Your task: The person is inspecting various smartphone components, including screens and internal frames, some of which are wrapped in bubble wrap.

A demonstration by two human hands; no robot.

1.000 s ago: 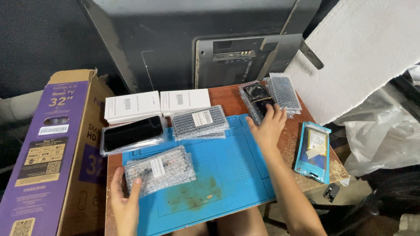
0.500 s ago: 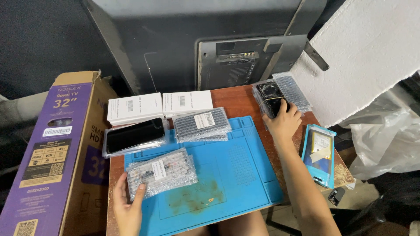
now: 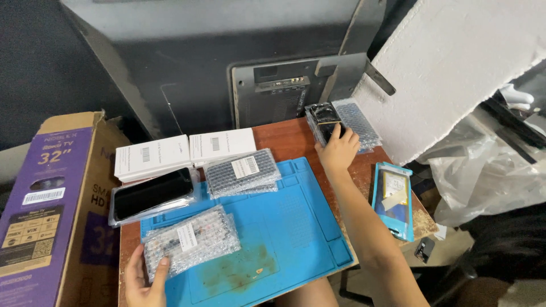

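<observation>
Big grey TV back panel [image 3: 216, 74] leans up at 12 o'clock, white foam slab [image 3: 455, 74] at 2, and a purple cardboard TV box [image 3: 45, 210] stands at 9. The small wooden table [image 3: 284, 139] is mostly covered by a blue silicone work mat [image 3: 284, 227], a bit stained near 6.

Right hand [image 3: 339, 150] is stretched out to 1 o'clock, fingers together and laid flat on a dark part in a clear sleeve [image 3: 325, 119], with a bubble-wrap pouch [image 3: 355, 122] just beside it.

Left hand [image 3: 142, 278] sits at 7 o'clock, thumb on top and fingers under the near edge of a bubble-wrapped packet [image 3: 190, 241] lying on the mat.

Another bubble-wrapped packet [image 3: 242, 172] lies at the mat's far edge, a bagged black phone [image 3: 151, 193] at 9, and two white boxes [image 3: 182, 153] behind. A blue phone-case pack [image 3: 393, 199] lies at 3.
</observation>
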